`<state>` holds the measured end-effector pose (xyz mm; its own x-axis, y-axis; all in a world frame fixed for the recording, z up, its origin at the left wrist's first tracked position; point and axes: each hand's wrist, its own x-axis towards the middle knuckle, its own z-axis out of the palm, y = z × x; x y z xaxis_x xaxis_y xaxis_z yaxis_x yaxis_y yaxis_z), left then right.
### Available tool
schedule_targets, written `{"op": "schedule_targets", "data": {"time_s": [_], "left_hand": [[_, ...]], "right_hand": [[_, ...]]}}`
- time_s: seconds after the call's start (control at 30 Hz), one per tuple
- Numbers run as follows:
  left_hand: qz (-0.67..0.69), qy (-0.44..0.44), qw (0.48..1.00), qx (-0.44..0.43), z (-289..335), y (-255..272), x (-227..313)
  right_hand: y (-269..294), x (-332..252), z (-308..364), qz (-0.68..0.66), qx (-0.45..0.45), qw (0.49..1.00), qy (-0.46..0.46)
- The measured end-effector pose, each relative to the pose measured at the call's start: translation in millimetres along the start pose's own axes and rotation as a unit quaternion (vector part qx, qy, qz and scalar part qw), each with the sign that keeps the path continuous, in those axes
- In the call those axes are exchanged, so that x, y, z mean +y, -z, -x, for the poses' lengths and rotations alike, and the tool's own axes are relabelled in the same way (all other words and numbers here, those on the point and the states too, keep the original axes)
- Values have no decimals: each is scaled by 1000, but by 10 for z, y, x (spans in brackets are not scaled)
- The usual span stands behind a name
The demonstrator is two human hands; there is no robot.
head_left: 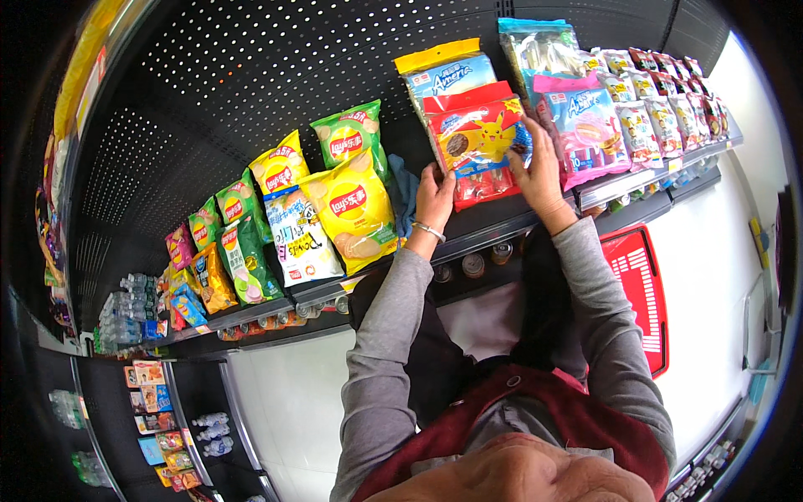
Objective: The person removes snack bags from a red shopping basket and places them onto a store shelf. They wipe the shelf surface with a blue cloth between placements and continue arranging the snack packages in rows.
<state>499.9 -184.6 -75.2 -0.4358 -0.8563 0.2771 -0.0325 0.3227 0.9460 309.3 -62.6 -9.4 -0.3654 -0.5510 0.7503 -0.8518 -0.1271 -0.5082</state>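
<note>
A red snack bag (pixel 485 188) with a yellow cartoon character stands upright on the black shelf, between my two hands. My left hand (pixel 434 202) holds its lower left edge, thumb at the front. My right hand (pixel 538 167) grips its right side near a dark blue part, fingers curved round it. Behind the red bag is a light blue bag with a yellow top (pixel 443 81). Close to my right hand stands a pink and blue snack bag (pixel 585 130), with a clear and blue bag (pixel 539 46) behind it. A blue cloth (pixel 402 191) lies beside my left hand.
Yellow chip bags (pixel 351 213), green chip bags (pixel 345 134) and a white bag (pixel 301 238) line the shelf to the left. Several small snack packs (pixel 661 125) fill the right end. Cans (pixel 473 265) stand below. A red basket (pixel 648 335) rests on the floor at right.
</note>
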Motion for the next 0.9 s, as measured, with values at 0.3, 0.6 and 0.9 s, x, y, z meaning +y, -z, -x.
{"op": "schedule_targets", "data": {"time_s": [0.3,0.6,0.9], "left_hand": [[17,39,999,0,133,-85,-73],[-130,8,990,59,133,-58,29],[-238,-180,913,280,307,1146,532]], "right_hand": [[75,-345,280,-65,-30,997,-10],[27,-559,268,-129,-84,988,-5],[-189,-848,428,-198,-149,969,3]]}}
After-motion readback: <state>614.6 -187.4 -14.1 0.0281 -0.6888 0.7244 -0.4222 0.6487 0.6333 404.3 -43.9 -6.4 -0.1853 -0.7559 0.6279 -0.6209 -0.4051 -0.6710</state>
